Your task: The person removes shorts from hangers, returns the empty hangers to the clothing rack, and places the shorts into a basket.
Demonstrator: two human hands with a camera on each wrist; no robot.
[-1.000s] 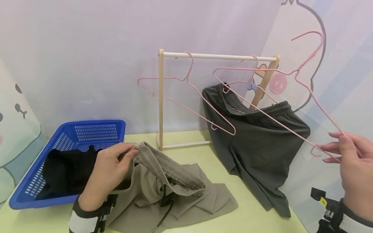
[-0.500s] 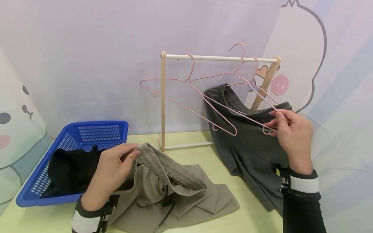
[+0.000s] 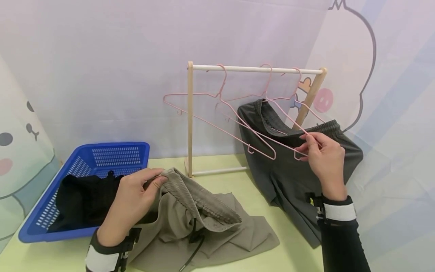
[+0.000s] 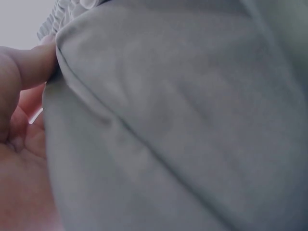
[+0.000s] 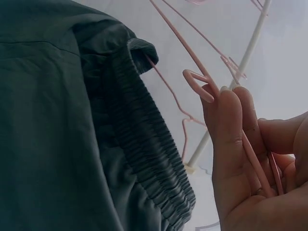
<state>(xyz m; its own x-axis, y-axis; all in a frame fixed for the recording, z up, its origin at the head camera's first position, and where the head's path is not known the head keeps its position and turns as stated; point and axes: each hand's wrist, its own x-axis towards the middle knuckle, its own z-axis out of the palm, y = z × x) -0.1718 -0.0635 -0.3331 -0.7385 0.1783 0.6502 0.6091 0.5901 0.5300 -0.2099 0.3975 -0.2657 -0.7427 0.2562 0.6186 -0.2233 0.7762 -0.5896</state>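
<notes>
My left hand (image 3: 137, 202) pinches the elastic waistband of khaki-grey drawstring shorts (image 3: 210, 241) at its left end, lifting that corner; the rest lies on the table. In the left wrist view the shorts' fabric (image 4: 183, 115) fills most of the frame beside my thumb. My right hand (image 3: 324, 156) holds the right end of a pink hanger (image 3: 283, 113), whose hook is at the rack's white bar (image 3: 244, 69). In the right wrist view, that hanger's wire (image 5: 185, 43) runs between my fingers. Behind this hand hang dark grey shorts (image 3: 292, 173) on another pink hanger (image 3: 312, 108).
A bare pink hanger (image 3: 204, 115) hangs at the left of the wooden rack (image 3: 190, 121). At the left stands a blue basket (image 3: 112, 149) with black cloth (image 3: 88, 200) in it. A patterned curtain (image 3: 119, 75) closes off the back of the light green table (image 3: 295, 253).
My right hand has brought the pink hanger leftward from the far right, and its hook has come down to the rack's bar. The left hand and the khaki-grey shorts have stayed nearly still.
</notes>
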